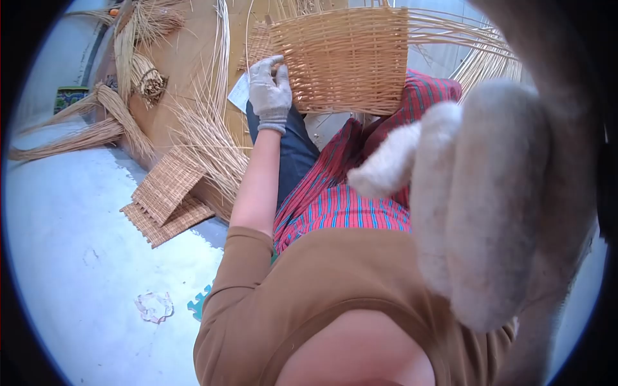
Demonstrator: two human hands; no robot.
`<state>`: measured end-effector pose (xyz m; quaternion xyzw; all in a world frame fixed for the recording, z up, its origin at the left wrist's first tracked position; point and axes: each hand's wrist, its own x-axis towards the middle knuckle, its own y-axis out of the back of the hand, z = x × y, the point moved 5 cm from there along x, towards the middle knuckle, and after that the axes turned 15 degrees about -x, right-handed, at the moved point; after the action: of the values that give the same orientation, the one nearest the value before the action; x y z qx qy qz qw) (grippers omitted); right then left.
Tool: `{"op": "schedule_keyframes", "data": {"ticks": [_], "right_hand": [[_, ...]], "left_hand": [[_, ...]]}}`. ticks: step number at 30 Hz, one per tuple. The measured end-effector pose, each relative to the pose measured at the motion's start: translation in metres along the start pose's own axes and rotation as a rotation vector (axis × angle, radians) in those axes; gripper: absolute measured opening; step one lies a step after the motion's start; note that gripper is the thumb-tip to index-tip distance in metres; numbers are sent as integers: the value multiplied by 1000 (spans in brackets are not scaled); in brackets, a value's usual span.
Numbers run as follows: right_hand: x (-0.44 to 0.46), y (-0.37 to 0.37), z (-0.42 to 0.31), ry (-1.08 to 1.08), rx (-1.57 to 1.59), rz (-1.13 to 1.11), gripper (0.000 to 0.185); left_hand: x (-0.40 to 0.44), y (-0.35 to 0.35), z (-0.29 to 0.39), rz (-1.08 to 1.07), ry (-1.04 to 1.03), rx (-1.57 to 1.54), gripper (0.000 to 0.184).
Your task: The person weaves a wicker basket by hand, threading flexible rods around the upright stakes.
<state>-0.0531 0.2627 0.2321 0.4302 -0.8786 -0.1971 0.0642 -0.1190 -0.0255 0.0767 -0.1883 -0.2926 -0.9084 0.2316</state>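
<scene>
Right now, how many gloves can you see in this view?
2. One is on the left hand, at the left edge of the wicker panel; the other is on the right hand, blurred and close to the camera.

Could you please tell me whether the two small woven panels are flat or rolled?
Flat: both panels lie spread, one overlapping the other.

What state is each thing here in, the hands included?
Woven basketwork: unfinished, long strand ends sticking out.
Left hand: gloved, at the basketwork's edge; grip unclear.
Right hand: gloved, raised near the camera, blurred.
Small woven panels: overlapping.
Pale strands: loose, fanned out.
Striped cloth: draped over the lap, creased.
Floor scrap: crumpled.
</scene>
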Motion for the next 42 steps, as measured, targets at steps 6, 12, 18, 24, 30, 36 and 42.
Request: {"op": "schedule_keyframes", "data": {"ticks": [6,12,18,24,30,36,42], "right_hand": [[-18,29,-14,83,161,157,40],[-18,26,146,-280,-132,868,24],[-27,4,154,-17,-921,1107,19],[-32,10,156,-23,-839,1103,18],[-39,28,167,-83,-779,1093,14],[31,141,145,-70,-686,1187,20],[136,253,31,-92,-631,868,54]], "left_hand": [[1,-16,9,-15,-143,-86,22],[20,-80,90,-174,-398,-62,31],[79,-168,135,-281,-513,-28,56],[105,-207,127,-742,-153,125,41],[138,-133,97,-366,-427,37,29],[179,2,22,70,227,-875,35],[199,50,-22,24,177,-1301,37]]}}
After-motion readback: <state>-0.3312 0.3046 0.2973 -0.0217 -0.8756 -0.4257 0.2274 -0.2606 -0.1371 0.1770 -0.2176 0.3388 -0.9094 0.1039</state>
